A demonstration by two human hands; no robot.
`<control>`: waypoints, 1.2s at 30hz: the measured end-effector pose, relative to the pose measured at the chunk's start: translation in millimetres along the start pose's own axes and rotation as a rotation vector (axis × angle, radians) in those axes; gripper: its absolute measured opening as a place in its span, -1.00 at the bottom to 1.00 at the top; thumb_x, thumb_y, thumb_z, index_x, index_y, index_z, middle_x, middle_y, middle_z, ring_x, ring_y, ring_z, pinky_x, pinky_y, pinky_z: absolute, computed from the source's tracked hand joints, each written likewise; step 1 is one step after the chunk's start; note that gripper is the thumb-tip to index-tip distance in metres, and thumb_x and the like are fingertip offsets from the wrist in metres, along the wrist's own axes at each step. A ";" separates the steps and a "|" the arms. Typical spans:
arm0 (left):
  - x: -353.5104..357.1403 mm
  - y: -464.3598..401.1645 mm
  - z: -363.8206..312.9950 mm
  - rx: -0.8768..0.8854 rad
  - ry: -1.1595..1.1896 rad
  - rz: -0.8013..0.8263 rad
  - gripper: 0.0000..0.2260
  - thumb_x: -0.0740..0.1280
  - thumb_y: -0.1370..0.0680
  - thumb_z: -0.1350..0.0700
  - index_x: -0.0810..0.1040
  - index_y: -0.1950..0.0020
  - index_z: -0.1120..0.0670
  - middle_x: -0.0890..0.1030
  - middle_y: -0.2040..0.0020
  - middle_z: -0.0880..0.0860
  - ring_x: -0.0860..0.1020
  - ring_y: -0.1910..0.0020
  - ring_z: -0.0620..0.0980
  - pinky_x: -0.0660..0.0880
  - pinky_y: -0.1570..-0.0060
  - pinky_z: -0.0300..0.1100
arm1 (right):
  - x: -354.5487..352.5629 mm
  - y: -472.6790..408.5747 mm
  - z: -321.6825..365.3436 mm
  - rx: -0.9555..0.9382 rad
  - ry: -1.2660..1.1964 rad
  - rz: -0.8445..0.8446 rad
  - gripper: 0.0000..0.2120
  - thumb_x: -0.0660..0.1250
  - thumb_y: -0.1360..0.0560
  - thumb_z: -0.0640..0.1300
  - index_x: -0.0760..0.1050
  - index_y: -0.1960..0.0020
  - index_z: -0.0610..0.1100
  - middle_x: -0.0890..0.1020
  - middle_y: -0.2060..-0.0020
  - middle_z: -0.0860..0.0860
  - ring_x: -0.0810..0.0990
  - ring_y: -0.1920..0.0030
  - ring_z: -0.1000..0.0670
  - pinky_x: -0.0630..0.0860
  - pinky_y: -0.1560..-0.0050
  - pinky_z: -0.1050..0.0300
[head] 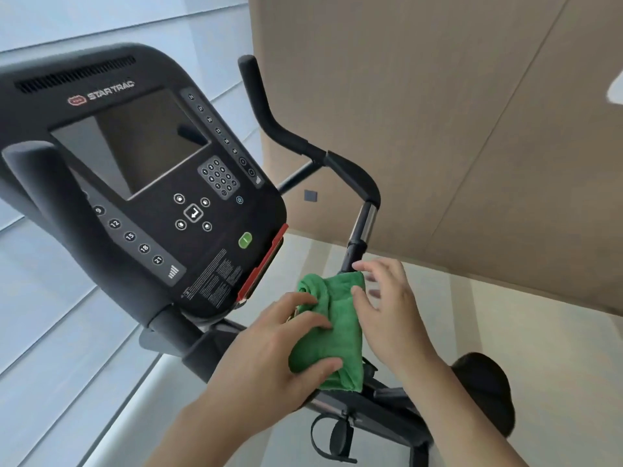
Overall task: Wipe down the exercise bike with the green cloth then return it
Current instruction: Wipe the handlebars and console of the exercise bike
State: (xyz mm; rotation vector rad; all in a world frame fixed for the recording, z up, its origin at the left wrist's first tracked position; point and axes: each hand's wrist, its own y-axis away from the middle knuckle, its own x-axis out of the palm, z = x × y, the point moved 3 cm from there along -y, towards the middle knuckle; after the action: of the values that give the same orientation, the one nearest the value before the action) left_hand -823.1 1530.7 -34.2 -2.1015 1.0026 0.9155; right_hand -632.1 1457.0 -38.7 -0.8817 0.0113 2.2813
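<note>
The green cloth point(332, 332) is draped over the lower part of the exercise bike's right handlebar, just below the black console point(145, 170). My left hand point(269, 358) grips the cloth from the left, thumb under its lower edge and fingers across its top. My right hand point(384, 308) hovers at the cloth's right edge with fingers spread and slightly blurred, its thumb touching the fabric. The right handlebar point(350, 176) rises from under the cloth, with a chrome section and black grips above.
A black pedal with its strap point(337, 436) hangs below my hands, and the dark saddle point(485, 389) sits at the lower right. A beige panelled wall point(438, 112) stands behind the bike. Pale window blinds point(50, 332) fill the left side.
</note>
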 end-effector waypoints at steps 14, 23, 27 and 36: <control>-11.1 13.2 -1.5 0.107 0.273 -0.509 -0.80 0.25 -0.64 0.15 0.58 0.13 0.16 0.59 0.09 -0.07 0.59 0.08 0.00 0.53 0.14 -0.01 | 56.2 54.6 29.2 -0.240 0.335 0.242 -0.53 -0.01 -0.66 0.30 0.56 -0.28 0.13 0.50 -0.38 0.25 0.28 -0.55 0.09 0.17 -0.56 -0.17; -9.9 10.2 1.8 -0.026 0.184 -0.404 -0.87 0.24 -0.58 0.06 0.57 0.05 0.01 0.55 0.10 -0.16 0.55 0.06 -0.07 0.52 0.16 -0.05 | 59.8 47.3 5.6 -0.466 0.051 0.044 -0.80 0.24 -0.60 -0.13 0.64 -0.05 -0.08 0.67 -0.11 0.11 0.54 -0.33 0.04 0.26 -0.53 -0.10; -7.8 6.7 1.5 -0.110 0.108 -0.363 -0.85 0.22 -0.53 -0.01 0.55 0.00 -0.07 0.55 0.07 -0.20 0.54 0.02 -0.13 0.53 0.17 -0.08 | 60.4 38.6 -3.5 -0.501 0.020 0.062 -0.77 0.23 -0.57 -0.16 0.66 -0.03 -0.11 0.69 -0.04 0.09 0.58 -0.29 0.01 0.28 -0.52 -0.21; 8.9 -5.2 -1.8 -0.212 -0.225 -0.282 -0.86 0.32 -0.51 0.01 0.54 -0.06 -0.05 0.61 0.17 -0.16 0.59 0.24 -0.06 0.52 0.33 -0.09 | 59.0 6.8 -22.7 -0.705 -0.032 0.091 -0.64 0.13 -0.56 -0.07 0.69 0.08 -0.17 0.72 0.04 0.05 0.64 -0.15 -0.01 0.37 -0.41 -0.15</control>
State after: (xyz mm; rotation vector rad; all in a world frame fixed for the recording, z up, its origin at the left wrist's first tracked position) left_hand -814.1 1528.4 -38.9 -2.1807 0.4975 1.1200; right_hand -654.5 1481.5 -93.0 -1.2018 -0.8233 2.4066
